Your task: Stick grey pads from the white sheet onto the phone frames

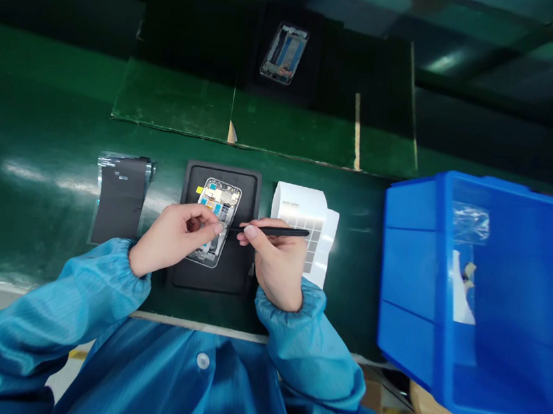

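An opened phone frame (219, 208) with its boards showing lies in a black tray (236, 269) on the green bench. My left hand (177, 235) rests over the frame's lower half, fingers curled and pressing on it. My right hand (277, 261) pinches a thin black tool (273, 231), probably tweezers, held level with its tip pointing left at the frame beside my left fingertips.
A white sheet of small grey squares (308, 221) lies right of the tray. A dark sheet on shiny backing (120, 198) lies to the left. A blue bin (478, 292) holding bags stands at the right. Another phone frame (284, 53) sits further back.
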A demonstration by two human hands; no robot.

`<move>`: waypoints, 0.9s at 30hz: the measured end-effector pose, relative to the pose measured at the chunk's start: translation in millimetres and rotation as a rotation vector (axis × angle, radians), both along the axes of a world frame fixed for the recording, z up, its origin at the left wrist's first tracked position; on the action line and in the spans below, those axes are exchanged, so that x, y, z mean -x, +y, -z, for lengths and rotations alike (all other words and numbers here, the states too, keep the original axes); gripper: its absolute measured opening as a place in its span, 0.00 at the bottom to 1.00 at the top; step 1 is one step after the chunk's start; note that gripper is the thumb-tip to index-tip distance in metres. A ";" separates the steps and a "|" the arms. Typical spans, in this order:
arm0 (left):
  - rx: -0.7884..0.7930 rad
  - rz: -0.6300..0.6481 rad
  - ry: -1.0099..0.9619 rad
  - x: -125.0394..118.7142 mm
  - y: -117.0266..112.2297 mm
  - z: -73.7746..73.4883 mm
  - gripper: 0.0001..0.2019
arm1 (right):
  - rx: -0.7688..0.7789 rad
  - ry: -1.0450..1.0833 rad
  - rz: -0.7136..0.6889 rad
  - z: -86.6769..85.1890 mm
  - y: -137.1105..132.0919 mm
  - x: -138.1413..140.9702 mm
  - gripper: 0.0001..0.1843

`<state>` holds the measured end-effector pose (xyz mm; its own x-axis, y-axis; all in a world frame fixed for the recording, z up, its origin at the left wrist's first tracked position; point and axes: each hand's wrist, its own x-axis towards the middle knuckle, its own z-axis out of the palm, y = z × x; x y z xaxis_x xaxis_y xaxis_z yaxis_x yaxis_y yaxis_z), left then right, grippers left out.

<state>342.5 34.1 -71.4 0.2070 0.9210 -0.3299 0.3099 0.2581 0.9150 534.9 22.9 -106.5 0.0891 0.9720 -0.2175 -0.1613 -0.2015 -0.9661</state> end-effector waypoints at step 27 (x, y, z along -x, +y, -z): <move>-0.576 0.165 1.190 -3.5 -23.3 23.9 0.14 | 0.013 -0.260 0.016 8.2 20.0 25.8 0.13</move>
<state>345.9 10.8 -95.3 0.1877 0.9814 0.0390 0.9815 -0.1890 0.0322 509.1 42.8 -114.7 0.1587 0.9674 -0.1976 0.0886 -0.2133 -0.9730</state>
